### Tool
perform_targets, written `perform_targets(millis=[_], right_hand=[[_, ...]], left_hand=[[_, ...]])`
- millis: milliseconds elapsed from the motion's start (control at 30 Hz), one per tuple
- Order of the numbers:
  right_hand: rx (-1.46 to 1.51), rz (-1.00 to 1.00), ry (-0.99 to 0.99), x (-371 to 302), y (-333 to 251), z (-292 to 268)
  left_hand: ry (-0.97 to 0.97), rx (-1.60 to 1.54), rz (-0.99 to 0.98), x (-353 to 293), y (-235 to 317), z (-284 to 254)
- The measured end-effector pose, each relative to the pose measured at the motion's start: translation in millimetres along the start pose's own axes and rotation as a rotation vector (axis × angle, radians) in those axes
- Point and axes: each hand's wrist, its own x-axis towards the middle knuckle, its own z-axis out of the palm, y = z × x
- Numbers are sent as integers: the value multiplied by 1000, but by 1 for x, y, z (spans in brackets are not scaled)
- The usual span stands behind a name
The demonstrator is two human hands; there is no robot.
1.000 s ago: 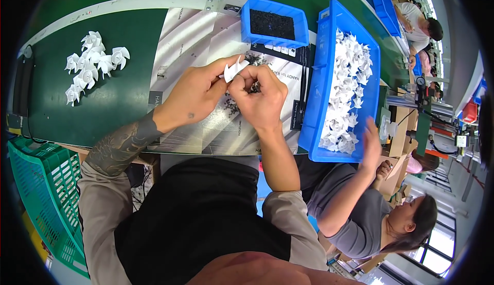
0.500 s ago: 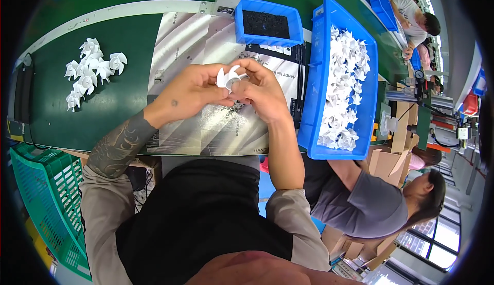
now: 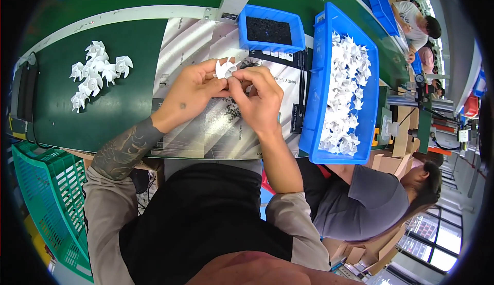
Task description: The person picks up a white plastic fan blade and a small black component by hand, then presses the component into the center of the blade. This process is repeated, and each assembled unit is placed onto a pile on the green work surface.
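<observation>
Clamps white fan impeller (image 3: 225,70) in left hand (image 3: 192,88), likely for steadiness; pinches its right edge with right hand (image 3: 258,96).

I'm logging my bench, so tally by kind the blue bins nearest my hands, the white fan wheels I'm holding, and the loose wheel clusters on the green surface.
Small blue bin and large blue bin: 2
White fan wheel in your left hand: 1
Loose wheel cluster on the green surface: 1
Total: 4
</observation>
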Motion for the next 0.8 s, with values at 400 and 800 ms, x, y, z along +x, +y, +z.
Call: perform_targets(millis=[400, 800], right_hand=[[-148, 46, 36, -4, -7, 10], [-6, 234, 224, -2, 0, -8]], left_hand=[[120, 528, 191, -4, -13, 1], [92, 152, 29, 10, 0, 12]])
